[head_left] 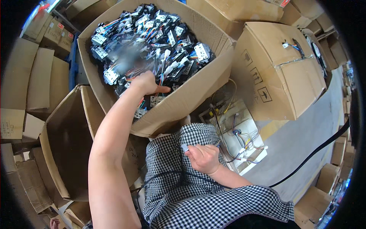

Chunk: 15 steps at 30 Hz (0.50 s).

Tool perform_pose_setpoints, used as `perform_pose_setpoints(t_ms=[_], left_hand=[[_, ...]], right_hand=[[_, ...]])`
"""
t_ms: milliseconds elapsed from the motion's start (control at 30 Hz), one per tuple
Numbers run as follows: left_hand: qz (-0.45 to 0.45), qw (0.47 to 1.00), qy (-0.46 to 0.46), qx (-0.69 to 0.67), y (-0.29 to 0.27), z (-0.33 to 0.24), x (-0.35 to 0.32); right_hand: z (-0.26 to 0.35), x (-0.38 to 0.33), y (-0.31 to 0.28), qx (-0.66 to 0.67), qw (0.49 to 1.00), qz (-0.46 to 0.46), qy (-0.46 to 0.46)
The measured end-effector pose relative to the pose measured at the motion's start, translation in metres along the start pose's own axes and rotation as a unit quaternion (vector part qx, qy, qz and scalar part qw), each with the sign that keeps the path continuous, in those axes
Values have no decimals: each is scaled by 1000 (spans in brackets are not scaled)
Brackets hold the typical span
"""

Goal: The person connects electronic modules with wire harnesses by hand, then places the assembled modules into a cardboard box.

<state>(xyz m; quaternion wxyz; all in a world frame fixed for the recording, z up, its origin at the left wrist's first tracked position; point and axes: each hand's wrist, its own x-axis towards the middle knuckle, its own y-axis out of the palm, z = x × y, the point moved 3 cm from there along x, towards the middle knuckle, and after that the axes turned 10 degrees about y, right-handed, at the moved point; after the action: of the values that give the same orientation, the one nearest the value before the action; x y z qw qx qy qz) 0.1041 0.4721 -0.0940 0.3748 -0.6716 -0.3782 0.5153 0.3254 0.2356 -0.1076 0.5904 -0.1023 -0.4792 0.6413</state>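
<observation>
Clenched around a small pale piece (185,147) with the right hand (204,158), at five o'clock; at ten, with the left hand (146,83), down among wired parts (159,45) heaped in a carton (207,88) toward eleven, can't tell whether gripping. Could easily snag if tugged, being so tangled!

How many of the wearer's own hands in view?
2: left hand among wired parts in the open carton; right hand above the checkered cloth, holding a small pale piece.
</observation>
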Motion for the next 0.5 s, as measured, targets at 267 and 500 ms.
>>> perform_pose_setpoints(t_ms=[267, 500], left_hand=[[-69, 958, -42, -274, 27, 30, 6], [23, 899, 23, -436, 6, 51, -4]], right_hand=[[-3, -6, 1, 25, 1000, 2, 6], [-5, -2, 4, 24, 1000, -16, -6]])
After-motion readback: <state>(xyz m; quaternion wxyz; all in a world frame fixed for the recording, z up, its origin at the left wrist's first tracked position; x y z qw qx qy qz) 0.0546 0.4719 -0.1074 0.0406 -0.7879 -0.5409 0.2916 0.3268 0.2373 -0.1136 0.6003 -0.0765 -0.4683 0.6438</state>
